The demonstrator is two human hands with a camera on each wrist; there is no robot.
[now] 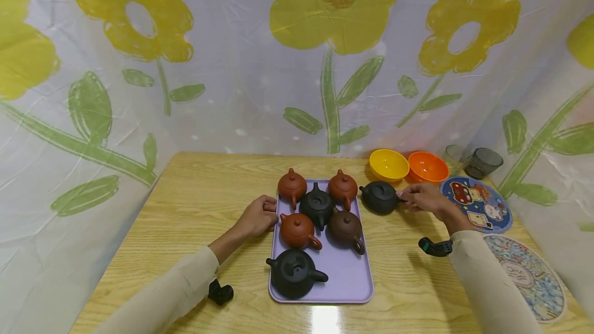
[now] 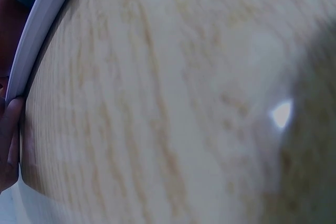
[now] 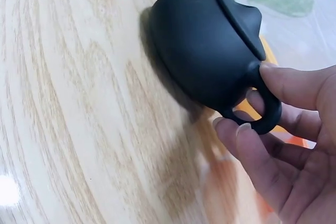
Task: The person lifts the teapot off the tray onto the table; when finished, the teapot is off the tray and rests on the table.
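A lilac tray (image 1: 348,277) lies on the wooden table (image 1: 195,205) and carries several small teapots, reddish-brown, dark brown and black. My left hand (image 1: 258,215) rests at the tray's left rim (image 2: 31,45), its fingers (image 2: 8,140) curled against the edge. To the right of the tray a black teapot (image 1: 379,196) sits on the table. My right hand (image 1: 423,198) pinches its loop handle (image 3: 265,114) between thumb and fingers; the pot's body (image 3: 205,51) touches the wood.
A yellow bowl (image 1: 389,164) and an orange bowl (image 1: 428,167) stand behind the black teapot, with two dark glass cups (image 1: 482,162) beyond. Two round printed mats (image 1: 482,204) lie along the right edge. A flowered curtain (image 1: 297,55) closes off the back and sides.
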